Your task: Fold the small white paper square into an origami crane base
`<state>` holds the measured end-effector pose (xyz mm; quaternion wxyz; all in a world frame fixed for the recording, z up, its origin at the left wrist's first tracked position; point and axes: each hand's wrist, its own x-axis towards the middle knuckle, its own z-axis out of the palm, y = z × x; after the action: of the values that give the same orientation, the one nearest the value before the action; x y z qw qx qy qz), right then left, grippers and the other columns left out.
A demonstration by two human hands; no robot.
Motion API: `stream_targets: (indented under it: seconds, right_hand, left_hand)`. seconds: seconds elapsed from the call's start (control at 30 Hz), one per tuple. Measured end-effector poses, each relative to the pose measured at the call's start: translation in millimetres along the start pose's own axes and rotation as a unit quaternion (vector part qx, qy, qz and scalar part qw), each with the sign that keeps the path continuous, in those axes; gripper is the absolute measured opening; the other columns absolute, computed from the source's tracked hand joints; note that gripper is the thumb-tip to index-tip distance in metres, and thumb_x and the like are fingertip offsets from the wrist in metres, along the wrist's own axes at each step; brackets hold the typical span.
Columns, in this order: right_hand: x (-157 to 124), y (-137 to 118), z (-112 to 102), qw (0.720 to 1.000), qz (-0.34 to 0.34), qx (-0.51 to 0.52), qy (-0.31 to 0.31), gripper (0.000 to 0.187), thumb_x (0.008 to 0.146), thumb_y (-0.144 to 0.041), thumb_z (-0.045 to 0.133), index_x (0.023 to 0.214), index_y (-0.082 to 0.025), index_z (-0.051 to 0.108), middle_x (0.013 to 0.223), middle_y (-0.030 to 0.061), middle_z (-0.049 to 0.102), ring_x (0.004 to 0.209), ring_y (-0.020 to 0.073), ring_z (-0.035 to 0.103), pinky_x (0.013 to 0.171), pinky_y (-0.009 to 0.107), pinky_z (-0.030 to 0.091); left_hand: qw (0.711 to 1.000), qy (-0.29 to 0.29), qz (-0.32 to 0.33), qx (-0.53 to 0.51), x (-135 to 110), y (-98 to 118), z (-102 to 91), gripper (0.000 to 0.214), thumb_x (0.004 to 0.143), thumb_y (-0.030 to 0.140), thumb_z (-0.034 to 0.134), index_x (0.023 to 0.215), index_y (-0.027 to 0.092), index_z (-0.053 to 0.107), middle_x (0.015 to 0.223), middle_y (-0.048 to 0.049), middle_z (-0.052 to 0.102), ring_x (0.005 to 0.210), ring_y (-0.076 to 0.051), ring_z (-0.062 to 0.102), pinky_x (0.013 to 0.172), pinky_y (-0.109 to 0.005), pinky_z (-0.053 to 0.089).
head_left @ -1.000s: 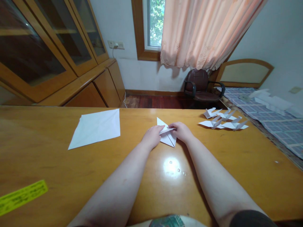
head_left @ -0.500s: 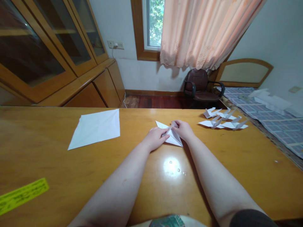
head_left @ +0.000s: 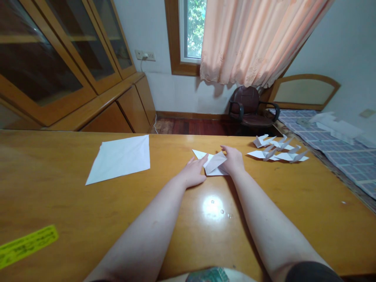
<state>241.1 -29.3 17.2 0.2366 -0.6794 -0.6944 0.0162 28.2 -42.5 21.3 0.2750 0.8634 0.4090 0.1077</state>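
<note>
A partly folded sheet of white paper lies on the table, one pointed corner reaching to the far left and a flap standing up in its middle. My left hand rests at its left edge, fingers stretched out and thumb apart, the fingertips touching the paper. On the other side, my right hand is curled around the paper's right part; its fingertips are partly hidden behind the paper and the hand.
Several folded white paper cranes stand at the far right of the wooden table. A flat white paper sheet lies to the left. A yellow label is at the near left. Beyond the table stands a brown chair.
The paper's flap has swung up and over, and its near edge looks different. My left fingers have straightened from their closed hold; my right hand has shifted slightly right.
</note>
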Motion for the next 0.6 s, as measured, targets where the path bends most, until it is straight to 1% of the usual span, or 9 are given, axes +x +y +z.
stream_targets:
  seconds: [0.07,0.17,0.23,0.27,0.33,0.4,0.43,0.5,0.6]
  right_hand:
    - [-0.4,-1.6,2.6,1.000,-0.007,-0.006,0.030,0.044,0.083,-0.027,0.058,0.126,-0.015,0.058,0.117,0.0141,0.067,0.106,0.0308,0.060,0.094,0.042,0.041]
    - [-1.2,-3.9,5.5,0.997,-0.020,-0.011,0.067,0.055,0.080,-0.038,0.065,0.128,-0.014,0.054,0.121,0.0167,0.064,0.109,0.0330,0.056,0.095,0.044,0.038]
    - [-1.8,-5.6,5.5,0.996,-0.030,-0.013,0.079,0.056,0.077,-0.043,0.069,0.123,-0.013,0.056,0.119,0.0171,0.063,0.108,0.0330,0.055,0.095,0.043,0.038]
    - [-2.0,-6.5,5.0,0.996,-0.035,-0.017,0.076,0.052,0.076,-0.044,0.069,0.117,-0.014,0.059,0.115,0.0165,0.064,0.106,0.0324,0.054,0.094,0.043,0.038]
    - [-2.3,-8.2,3.4,0.997,-0.056,-0.030,0.048,0.037,0.077,-0.044,0.069,0.101,-0.017,0.066,0.103,0.0137,0.067,0.100,0.0306,0.055,0.092,0.041,0.037]
    - [-2.3,-9.5,2.0,0.995,-0.097,-0.037,-0.003,0.023,0.080,-0.040,0.067,0.089,-0.020,0.070,0.094,0.0106,0.069,0.095,0.0281,0.054,0.091,0.040,0.035]
    - [-2.3,-10.0,1.5,0.992,-0.121,-0.035,-0.029,0.018,0.082,-0.037,0.066,0.086,-0.021,0.071,0.092,0.0092,0.070,0.094,0.0267,0.054,0.091,0.040,0.034]
    - [-2.4,-10.9,0.8,0.985,-0.157,-0.022,-0.064,0.014,0.084,-0.032,0.063,0.084,-0.024,0.074,0.092,0.0065,0.072,0.093,0.0248,0.054,0.091,0.039,0.033]
    - [-3.3,-12.6,0.0,0.981,-0.177,0.006,-0.075,0.014,0.085,-0.031,0.062,0.082,-0.027,0.076,0.097,0.0036,0.074,0.098,0.0243,0.053,0.097,0.041,0.030]
  left_hand:
    - [1.000,0.014,0.002,-0.007,0.2,0.2,1.3,0.085,0.075,0.020,0.055,0.153,0.018,0.019,0.147,-0.0098,0.047,0.136,-0.026,0.042,0.118,-0.043,0.022]
    - [0.999,0.039,0.018,-0.017,1.0,-0.6,3.0,0.074,0.082,0.027,0.056,0.150,0.021,0.027,0.140,-0.0087,0.054,0.128,-0.027,0.049,0.111,-0.041,0.034]
    - [0.999,0.046,0.019,-0.020,1.8,-1.3,3.8,0.071,0.083,0.032,0.059,0.148,0.022,0.031,0.135,-0.0093,0.058,0.123,-0.028,0.054,0.106,-0.041,0.039]
    - [0.998,0.047,0.017,-0.025,2.2,-1.7,4.0,0.071,0.083,0.033,0.061,0.147,0.022,0.032,0.135,-0.0097,0.058,0.122,-0.028,0.054,0.105,-0.042,0.041]
    - [0.998,0.050,0.009,-0.046,3.0,-2.6,4.7,0.075,0.081,0.034,0.065,0.147,0.022,0.031,0.138,-0.0107,0.055,0.124,-0.029,0.053,0.105,-0.042,0.041]
    - [0.996,0.055,-0.006,-0.074,3.8,-3.5,5.8,0.082,0.078,0.033,0.069,0.148,0.021,0.029,0.142,-0.0124,0.051,0.126,-0.028,0.052,0.106,-0.042,0.041]
    - [0.995,0.058,-0.013,-0.086,4.1,-4.0,6.6,0.085,0.077,0.032,0.071,0.149,0.020,0.028,0.142,-0.0133,0.051,0.127,-0.028,0.052,0.107,-0.042,0.041]
    - [0.992,0.064,-0.022,-0.103,4.8,-5.0,8.3,0.088,0.076,0.030,0.073,0.150,0.019,0.026,0.143,-0.0146,0.050,0.127,-0.029,0.052,0.106,-0.042,0.041]
    - [0.991,0.072,-0.028,-0.113,6.1,-6.7,10.8,0.090,0.075,0.028,0.074,0.150,0.020,0.025,0.143,-0.0152,0.050,0.126,-0.029,0.053,0.106,-0.044,0.042]
